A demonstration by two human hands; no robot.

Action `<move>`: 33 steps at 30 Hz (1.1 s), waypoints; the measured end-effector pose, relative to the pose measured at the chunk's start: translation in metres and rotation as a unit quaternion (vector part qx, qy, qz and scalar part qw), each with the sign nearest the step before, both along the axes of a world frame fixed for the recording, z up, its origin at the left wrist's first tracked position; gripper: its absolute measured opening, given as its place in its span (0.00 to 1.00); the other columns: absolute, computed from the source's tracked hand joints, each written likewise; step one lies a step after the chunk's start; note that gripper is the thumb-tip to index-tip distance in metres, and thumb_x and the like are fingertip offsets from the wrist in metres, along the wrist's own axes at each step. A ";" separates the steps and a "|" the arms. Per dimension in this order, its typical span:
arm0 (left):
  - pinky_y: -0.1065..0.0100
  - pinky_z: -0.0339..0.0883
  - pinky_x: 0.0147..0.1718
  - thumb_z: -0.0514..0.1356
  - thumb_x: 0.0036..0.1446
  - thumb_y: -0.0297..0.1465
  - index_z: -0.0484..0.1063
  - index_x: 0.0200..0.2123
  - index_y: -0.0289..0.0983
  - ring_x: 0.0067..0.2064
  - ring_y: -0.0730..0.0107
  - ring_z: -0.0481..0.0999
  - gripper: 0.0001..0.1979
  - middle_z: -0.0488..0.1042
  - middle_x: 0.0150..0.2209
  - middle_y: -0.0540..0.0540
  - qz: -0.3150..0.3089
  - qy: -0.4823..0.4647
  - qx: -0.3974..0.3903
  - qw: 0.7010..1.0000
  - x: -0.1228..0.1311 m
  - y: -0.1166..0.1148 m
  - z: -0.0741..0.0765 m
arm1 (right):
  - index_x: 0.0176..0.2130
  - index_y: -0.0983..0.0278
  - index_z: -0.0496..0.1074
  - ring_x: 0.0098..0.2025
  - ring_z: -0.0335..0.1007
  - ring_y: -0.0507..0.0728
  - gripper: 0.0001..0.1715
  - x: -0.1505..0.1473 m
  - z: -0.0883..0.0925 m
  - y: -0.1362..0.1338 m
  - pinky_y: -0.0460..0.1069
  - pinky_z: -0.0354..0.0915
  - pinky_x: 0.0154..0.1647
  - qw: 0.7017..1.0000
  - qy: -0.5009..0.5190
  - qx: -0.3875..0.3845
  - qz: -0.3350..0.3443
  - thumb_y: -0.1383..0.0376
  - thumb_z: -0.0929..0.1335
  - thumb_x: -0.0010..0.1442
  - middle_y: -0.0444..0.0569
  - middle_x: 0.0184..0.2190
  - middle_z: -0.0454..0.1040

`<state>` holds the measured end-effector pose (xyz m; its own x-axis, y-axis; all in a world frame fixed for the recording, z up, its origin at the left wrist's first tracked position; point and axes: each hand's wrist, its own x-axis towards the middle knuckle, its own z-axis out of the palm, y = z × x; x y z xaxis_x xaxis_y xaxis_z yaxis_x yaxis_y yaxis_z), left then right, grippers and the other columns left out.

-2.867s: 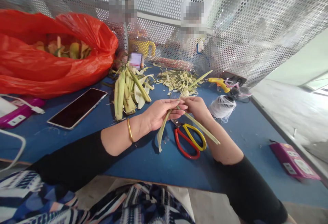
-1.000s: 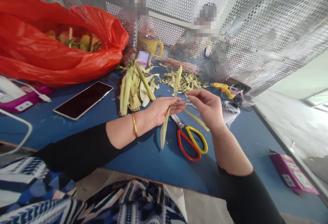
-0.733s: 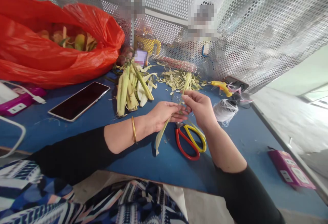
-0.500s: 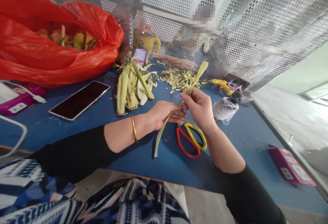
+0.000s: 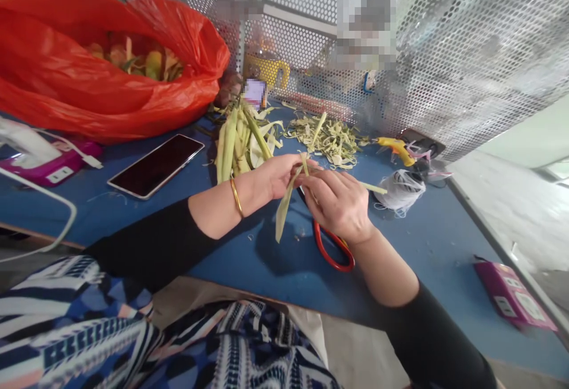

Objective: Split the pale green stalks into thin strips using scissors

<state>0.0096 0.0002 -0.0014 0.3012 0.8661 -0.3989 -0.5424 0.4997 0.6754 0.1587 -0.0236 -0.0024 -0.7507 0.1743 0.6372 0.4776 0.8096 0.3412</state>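
My left hand (image 5: 278, 177) pinches a long pale-green leaf strip (image 5: 283, 208), whose loose end hangs toward the blue table (image 5: 249, 258). My right hand (image 5: 338, 204) is closed on the same strip where it bends, with another end (image 5: 371, 187) sticking out to the right. Both hands meet just above the red and yellow scissors (image 5: 333, 250), which lie on the table partly hidden under my right hand. A gold bangle (image 5: 236, 197) sits on my left wrist.
A pile of green leaves (image 5: 237, 140) and a heap of shredded trimmings (image 5: 331, 137) lie behind my hands. A red plastic bag (image 5: 102, 63), a phone (image 5: 155, 165), a white string spool (image 5: 398, 190), a yellow glue gun (image 5: 393, 149) and a purple box (image 5: 515, 297) surround them. Perforated metal screens wall the back.
My right hand, which had lifted one end of the strip upward, has come down over my left fingers and folded the strip. The view has shifted slightly right.
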 end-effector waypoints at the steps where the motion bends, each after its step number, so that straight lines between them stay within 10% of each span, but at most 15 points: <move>1: 0.79 0.56 0.13 0.51 0.63 0.21 0.74 0.32 0.30 0.14 0.80 0.63 0.12 0.65 0.15 0.52 0.000 -0.007 -0.003 1.000 -0.003 0.002 0.000 | 0.34 0.64 0.73 0.32 0.68 0.54 0.12 0.000 0.000 0.001 0.49 0.58 0.33 1.000 -0.017 0.002 0.000 0.69 0.62 0.66 0.49 0.29 0.75; 8: 0.76 0.71 0.24 0.51 0.64 0.21 0.75 0.37 0.28 0.25 0.73 0.77 0.12 0.78 0.27 0.41 0.045 -0.043 -0.029 0.998 -0.013 0.006 0.005 | 0.34 0.66 0.72 0.26 0.64 0.54 0.15 0.000 -0.006 0.009 0.49 0.55 0.30 0.995 -0.082 -0.037 -0.034 0.73 0.59 0.66 0.48 0.24 0.72; 13: 0.77 0.68 0.21 0.50 0.63 0.20 0.76 0.36 0.30 0.20 0.76 0.73 0.13 0.76 0.23 0.46 0.051 -0.044 -0.008 0.998 -0.012 0.000 0.011 | 0.40 0.65 0.72 0.36 0.68 0.58 0.14 -0.009 0.000 -0.001 0.52 0.60 0.40 0.994 -0.074 0.017 -0.084 0.71 0.59 0.68 0.53 0.33 0.75; 18: 0.76 0.59 0.14 0.48 0.66 0.24 0.76 0.33 0.32 0.14 0.77 0.63 0.17 0.67 0.14 0.51 -0.007 -0.006 0.002 1.000 -0.004 -0.004 0.008 | 0.38 0.64 0.74 0.34 0.68 0.56 0.15 -0.013 0.000 -0.005 0.53 0.62 0.46 0.992 -0.116 0.056 0.003 0.74 0.60 0.67 0.48 0.29 0.74; 23: 0.76 0.68 0.25 0.51 0.66 0.26 0.75 0.29 0.33 0.21 0.78 0.71 0.15 0.73 0.20 0.48 0.061 0.027 0.039 0.997 0.005 -0.009 -0.001 | 0.36 0.62 0.75 0.38 0.72 0.56 0.13 -0.004 -0.003 0.002 0.53 0.63 0.44 0.989 0.107 -0.099 -0.029 0.69 0.62 0.66 0.49 0.34 0.79; 27: 0.73 0.73 0.30 0.53 0.65 0.28 0.75 0.29 0.32 0.26 0.73 0.78 0.14 0.79 0.26 0.43 0.062 0.089 0.061 0.992 0.009 -0.014 -0.001 | 0.26 0.63 0.74 0.29 0.73 0.56 0.12 0.007 0.000 0.019 0.50 0.65 0.32 0.833 0.369 -0.380 -0.158 0.60 0.68 0.59 0.47 0.24 0.77; 33: 0.74 0.72 0.26 0.54 0.66 0.31 0.77 0.33 0.31 0.23 0.75 0.77 0.14 0.80 0.26 0.43 0.049 0.123 0.113 0.985 0.010 -0.019 0.003 | 0.17 0.64 0.68 0.16 0.64 0.50 0.15 0.013 0.005 0.036 0.45 0.62 0.19 0.615 0.430 -0.644 -0.148 0.62 0.74 0.46 0.42 0.13 0.67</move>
<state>0.0200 -0.0185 0.0020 0.1302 0.9612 -0.2432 -0.3858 0.2751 0.8806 0.1712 0.0120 0.0029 -0.0467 0.9983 -0.0342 0.2252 -0.0228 -0.9740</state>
